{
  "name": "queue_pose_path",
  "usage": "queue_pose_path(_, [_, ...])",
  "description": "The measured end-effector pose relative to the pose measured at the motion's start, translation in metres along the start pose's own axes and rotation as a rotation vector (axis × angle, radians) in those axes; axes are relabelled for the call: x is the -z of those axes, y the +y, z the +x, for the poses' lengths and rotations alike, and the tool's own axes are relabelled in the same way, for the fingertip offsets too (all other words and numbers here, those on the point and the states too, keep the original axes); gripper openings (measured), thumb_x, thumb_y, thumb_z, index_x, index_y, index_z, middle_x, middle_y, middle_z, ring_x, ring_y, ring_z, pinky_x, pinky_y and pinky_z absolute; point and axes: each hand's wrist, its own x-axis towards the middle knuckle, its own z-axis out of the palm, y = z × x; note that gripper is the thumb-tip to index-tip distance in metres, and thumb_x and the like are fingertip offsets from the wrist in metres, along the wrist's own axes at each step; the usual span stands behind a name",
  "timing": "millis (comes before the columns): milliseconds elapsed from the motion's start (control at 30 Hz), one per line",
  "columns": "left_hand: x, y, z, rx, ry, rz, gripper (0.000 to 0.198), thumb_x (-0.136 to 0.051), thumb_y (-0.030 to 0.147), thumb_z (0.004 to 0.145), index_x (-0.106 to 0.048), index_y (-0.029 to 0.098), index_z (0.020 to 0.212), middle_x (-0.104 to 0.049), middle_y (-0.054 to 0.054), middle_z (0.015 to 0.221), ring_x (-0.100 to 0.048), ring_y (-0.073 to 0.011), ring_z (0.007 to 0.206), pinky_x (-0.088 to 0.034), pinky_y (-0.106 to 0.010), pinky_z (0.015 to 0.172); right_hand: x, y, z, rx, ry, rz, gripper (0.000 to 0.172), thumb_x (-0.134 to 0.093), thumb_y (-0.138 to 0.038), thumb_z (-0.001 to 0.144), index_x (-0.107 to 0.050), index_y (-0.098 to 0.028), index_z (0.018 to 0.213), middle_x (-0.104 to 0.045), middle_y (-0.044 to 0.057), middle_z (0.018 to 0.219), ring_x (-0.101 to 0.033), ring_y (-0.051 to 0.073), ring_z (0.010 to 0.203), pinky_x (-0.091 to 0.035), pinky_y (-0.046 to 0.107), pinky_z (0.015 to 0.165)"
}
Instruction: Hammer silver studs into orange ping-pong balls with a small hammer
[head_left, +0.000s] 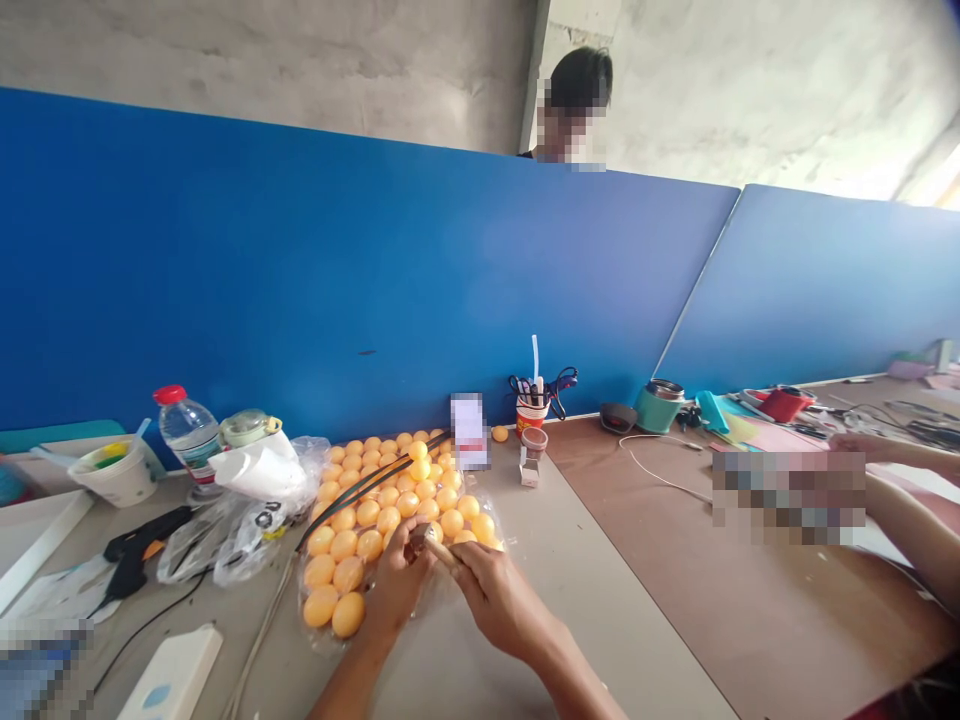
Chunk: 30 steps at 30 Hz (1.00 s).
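Observation:
My left hand (401, 575) and my right hand (501, 590) meet over the front right part of a spread of orange ping-pong balls (367, 512). The balls lie close together in clear plastic film on the table. Fingers of both hands are curled together at a small pale object, which they mostly hide; its kind does not show. A dark strip (367, 487) lies slantwise across the balls. Just behind them stands a phone-like panel (470, 430), partly blurred, and one loose orange ball (500, 433) rests to its right.
At left are a glue gun (135, 560), a red-capped bottle (189, 437), a paper cup (116, 470), crumpled plastic bags (244, 535) and a white box (172, 675). A cup of tools (532, 412) stands behind. A co-worker's arms (911, 520) are at right, beyond a green jar (660, 408).

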Motion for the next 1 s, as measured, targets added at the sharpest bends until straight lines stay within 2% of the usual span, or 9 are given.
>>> queue_pose_path(133, [0.0006, -0.001, -0.0001, -0.026, 0.004, 0.049, 0.047, -0.061, 0.03, 0.067, -0.059, 0.016, 0.111, -0.068, -0.009, 0.107, -0.064, -0.023, 0.095, -0.051, -0.035, 0.085, -0.0014, -0.0017, -0.0006, 0.006, 0.036, 0.01, 0.019, -0.04, -0.021, 0.095, -0.049, -0.02, 0.079, -0.059, 0.002, 0.077, -0.05, 0.014, 0.067, -0.033, 0.024, 0.06])
queue_pose_path(233, [0.0001, -0.0018, 0.0002, -0.007, 0.003, 0.039, 0.048, -0.06, 0.029, 0.066, -0.059, 0.015, 0.112, -0.068, -0.009, 0.1, -0.064, -0.0227, 0.088, -0.052, -0.034, 0.08, -0.0021, -0.001, -0.0004, -0.016, 0.023, -0.026, 0.018, -0.04, -0.018, 0.094, -0.051, -0.019, 0.079, -0.059, 0.003, 0.077, -0.05, 0.014, 0.066, -0.033, 0.024, 0.059])
queue_pose_path(400, [-0.0002, -0.0069, 0.0022, -0.049, 0.009, 0.057, 0.046, -0.062, 0.031, 0.068, -0.059, 0.016, 0.111, -0.069, -0.007, 0.096, -0.064, -0.0215, 0.084, -0.052, -0.033, 0.078, -0.0029, 0.0001, -0.0001, 0.032, 0.059, -0.011, 0.018, -0.039, -0.02, 0.095, -0.053, -0.019, 0.083, -0.061, 0.004, 0.08, -0.052, 0.015, 0.068, -0.035, 0.025, 0.061])
queue_pose_path(567, [0.0007, -0.0074, 0.0018, -0.034, -0.002, 0.1, 0.05, -0.058, 0.029, 0.068, -0.057, 0.016, 0.116, -0.068, -0.005, 0.087, -0.062, -0.0192, 0.073, -0.051, -0.031, 0.07, -0.0016, -0.0023, -0.0014, -0.003, 0.018, -0.053, 0.017, -0.041, -0.018, 0.094, -0.053, -0.019, 0.082, -0.061, 0.004, 0.08, -0.052, 0.015, 0.068, -0.034, 0.025, 0.061])
queue_pose_path(700, [0.0011, -0.0035, 0.0001, -0.052, 0.024, 0.128, 0.047, -0.058, 0.032, 0.068, -0.058, 0.016, 0.113, -0.067, -0.006, 0.095, -0.063, -0.0203, 0.081, -0.05, -0.033, 0.077, 0.0003, -0.0048, -0.0018, -0.012, 0.024, -0.049, 0.016, -0.041, -0.017, 0.094, -0.053, -0.019, 0.083, -0.061, 0.004, 0.081, -0.052, 0.015, 0.07, -0.033, 0.024, 0.061])
queue_pose_path(867, [0.001, -0.0033, 0.0005, -0.033, 0.018, 0.136, 0.048, -0.058, 0.033, 0.067, -0.057, 0.016, 0.112, -0.066, -0.004, 0.083, -0.061, -0.02, 0.074, -0.05, -0.032, 0.071, 0.0015, -0.0043, 0.0002, -0.006, 0.013, -0.035, 0.015, -0.042, -0.018, 0.093, -0.054, -0.019, 0.083, -0.061, 0.003, 0.081, -0.052, 0.014, 0.069, -0.033, 0.024, 0.061])
queue_pose_path(1000, [0.0005, -0.0043, 0.0014, -0.044, 0.021, 0.147, 0.045, -0.058, 0.032, 0.068, -0.058, 0.017, 0.11, -0.067, -0.006, 0.091, -0.063, -0.0209, 0.079, -0.05, -0.033, 0.075, 0.0007, -0.0033, 0.0006, -0.004, 0.045, -0.027, 0.016, -0.041, -0.018, 0.093, -0.052, -0.019, 0.08, -0.059, 0.003, 0.077, -0.051, 0.014, 0.067, -0.034, 0.024, 0.06])
